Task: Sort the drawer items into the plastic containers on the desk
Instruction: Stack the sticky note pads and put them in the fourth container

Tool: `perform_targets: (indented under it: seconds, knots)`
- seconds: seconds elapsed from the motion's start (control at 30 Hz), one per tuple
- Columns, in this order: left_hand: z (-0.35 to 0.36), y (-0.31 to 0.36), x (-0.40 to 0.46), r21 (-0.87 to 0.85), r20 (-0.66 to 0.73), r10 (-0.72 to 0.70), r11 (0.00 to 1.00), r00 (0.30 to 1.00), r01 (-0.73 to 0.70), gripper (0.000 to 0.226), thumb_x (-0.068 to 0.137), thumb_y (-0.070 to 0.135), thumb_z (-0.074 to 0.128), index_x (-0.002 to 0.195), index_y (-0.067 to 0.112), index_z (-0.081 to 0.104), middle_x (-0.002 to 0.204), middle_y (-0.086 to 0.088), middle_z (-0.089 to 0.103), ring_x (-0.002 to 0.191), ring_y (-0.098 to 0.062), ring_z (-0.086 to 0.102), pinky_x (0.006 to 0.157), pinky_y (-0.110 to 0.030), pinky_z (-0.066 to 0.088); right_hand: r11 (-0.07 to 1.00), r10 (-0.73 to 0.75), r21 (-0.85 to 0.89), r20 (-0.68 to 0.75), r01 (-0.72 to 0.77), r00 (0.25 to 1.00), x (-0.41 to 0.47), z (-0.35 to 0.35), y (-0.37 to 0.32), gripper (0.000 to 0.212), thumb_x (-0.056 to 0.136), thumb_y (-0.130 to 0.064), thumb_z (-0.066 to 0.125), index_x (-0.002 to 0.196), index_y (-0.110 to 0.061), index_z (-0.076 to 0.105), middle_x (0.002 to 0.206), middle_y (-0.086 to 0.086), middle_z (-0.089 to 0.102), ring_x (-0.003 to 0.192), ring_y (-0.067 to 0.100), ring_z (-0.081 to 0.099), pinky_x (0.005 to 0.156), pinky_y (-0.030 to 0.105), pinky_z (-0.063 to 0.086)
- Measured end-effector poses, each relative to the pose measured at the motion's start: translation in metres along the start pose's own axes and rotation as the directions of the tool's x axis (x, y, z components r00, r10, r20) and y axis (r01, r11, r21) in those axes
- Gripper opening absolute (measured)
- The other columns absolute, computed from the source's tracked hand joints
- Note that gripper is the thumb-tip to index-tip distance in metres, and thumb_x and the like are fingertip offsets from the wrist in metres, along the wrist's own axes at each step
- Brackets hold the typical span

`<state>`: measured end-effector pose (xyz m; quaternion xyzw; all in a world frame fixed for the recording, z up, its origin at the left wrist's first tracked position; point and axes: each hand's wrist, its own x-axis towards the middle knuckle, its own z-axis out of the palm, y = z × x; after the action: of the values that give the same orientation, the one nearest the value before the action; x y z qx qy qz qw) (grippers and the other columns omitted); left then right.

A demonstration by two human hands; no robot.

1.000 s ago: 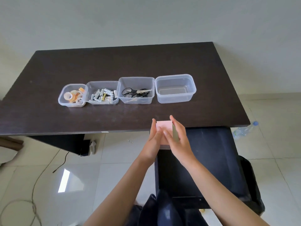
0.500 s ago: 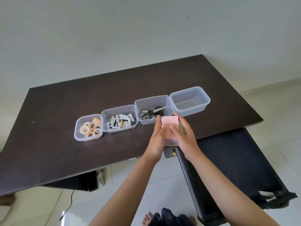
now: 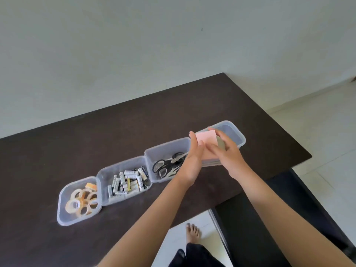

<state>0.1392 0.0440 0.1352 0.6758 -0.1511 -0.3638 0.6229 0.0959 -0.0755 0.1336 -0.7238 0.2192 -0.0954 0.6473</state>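
Both hands are carrying a pink-topped pad stack (image 3: 207,140) that half a second ago was hanging over the counter's near edge and is now hovering at the near rim of the far-right tub (image 3: 236,136), partly over it. The left hand (image 3: 194,153) is pressing flat against the stack's left side while the right hand (image 3: 227,151) is curling round its right side and top. The stack is not yet inside; judging by this, lowering it into that tub is coming next, while tape (image 3: 81,202), batteries (image 3: 128,182) and scissors (image 3: 167,165) are already lying sorted in the other three tubs on the counter (image 3: 48,151).
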Motion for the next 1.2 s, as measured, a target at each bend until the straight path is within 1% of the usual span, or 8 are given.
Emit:
perform_targets:
  seconds: [0.07,0.2,0.27,0.4,0.6,0.77,0.97,1.2]
  knots:
    - [-0.006,0.007,0.022,0.036,0.059,-0.050,0.998,0.997,0.048,0.057,0.097,0.056,0.014,0.148,0.039,-0.007,0.148,0.022,0.021,0.136,0.000,0.027,0.104,-0.011,0.027,0.999,0.028,0.031,-0.007,-0.028,1.000,0.024,-0.013,0.000,0.037,0.090,-0.019,0.062,0.113,-0.048,0.056,0.108,-0.017,0.057,0.095,0.005,0.061,0.062,0.010,0.051]
    - [-0.021,0.005,0.053,0.384,-0.030,-0.031,0.922,0.999,0.040,0.068,0.095,0.057,0.028,0.151,0.028,0.003,0.159,0.011,0.000,0.145,-0.005,-0.009,0.121,-0.039,-0.003,0.998,0.052,-0.041,0.073,-0.050,0.996,0.063,-0.034,0.004,0.040,0.088,-0.012,0.065,0.119,-0.037,0.058,0.109,-0.017,0.058,0.101,0.006,0.059,0.073,0.014,0.053]
    - [-0.028,-0.007,0.060,0.536,-0.113,0.005,0.842,0.994,0.057,0.077,0.090,0.056,0.047,0.151,0.024,0.013,0.160,0.008,0.010,0.147,-0.009,-0.001,0.121,-0.045,0.003,0.988,0.092,-0.134,0.115,-0.076,0.989,0.078,-0.041,0.013,0.040,0.087,-0.015,0.065,0.113,-0.044,0.058,0.114,-0.020,0.056,0.108,0.007,0.055,0.080,0.017,0.050]
    - [-0.033,-0.027,0.073,0.774,-0.089,0.086,0.633,0.992,0.015,0.098,0.072,0.064,0.066,0.148,0.024,0.019,0.156,0.008,0.019,0.146,-0.016,0.010,0.120,-0.045,0.007,0.920,0.197,-0.377,0.212,-0.106,0.957,0.100,-0.042,0.024,0.037,0.087,-0.021,0.064,0.111,-0.045,0.049,0.123,-0.017,0.047,0.114,0.008,0.045,0.085,0.021,0.043]
    - [-0.032,-0.043,0.084,0.809,-0.114,0.204,0.587,0.972,-0.028,0.104,0.060,0.071,0.069,0.144,0.027,0.026,0.145,0.011,0.027,0.131,-0.013,0.022,0.113,-0.040,0.027,0.796,0.333,-0.593,0.258,-0.124,0.907,0.110,-0.031,0.028,0.045,0.082,-0.035,0.067,0.121,-0.045,0.045,0.119,-0.014,0.047,0.108,0.012,0.048,0.086,0.027,0.046]
    - [-0.031,-0.048,0.086,0.811,-0.124,0.204,0.585,0.971,-0.020,0.105,0.059,0.072,0.068,0.144,0.028,0.024,0.144,0.012,0.026,0.131,-0.013,0.022,0.113,-0.039,0.027,0.783,0.433,-0.602,0.350,-0.155,0.831,0.118,-0.031,0.032,0.044,0.081,-0.033,0.066,0.116,-0.041,0.040,0.110,-0.009,0.050,0.100,0.012,0.050,0.078,0.030,0.049]
    - [-0.031,-0.050,0.085,0.809,-0.140,0.215,0.588,0.967,-0.013,0.106,0.057,0.073,0.068,0.143,0.026,0.027,0.144,0.011,0.028,0.131,-0.013,0.023,0.113,-0.042,0.028,0.688,0.482,-0.708,0.283,-0.158,0.829,0.119,-0.032,0.035,0.069,0.082,-0.039,0.066,0.132,-0.029,0.019,0.099,-0.009,0.047,0.094,0.011,0.052,0.072,0.026,0.046]
    - [-0.031,-0.048,0.084,0.800,-0.131,0.204,0.600,0.970,-0.018,0.105,0.060,0.069,0.070,0.145,0.027,0.026,0.146,0.011,0.027,0.134,-0.013,0.021,0.115,-0.042,0.025,0.662,0.414,-0.742,0.246,-0.104,0.876,0.117,-0.030,0.041,0.071,0.080,-0.047,0.066,0.137,-0.026,0.030,0.126,-0.007,0.047,0.109,0.014,0.049,0.087,0.030,0.045]
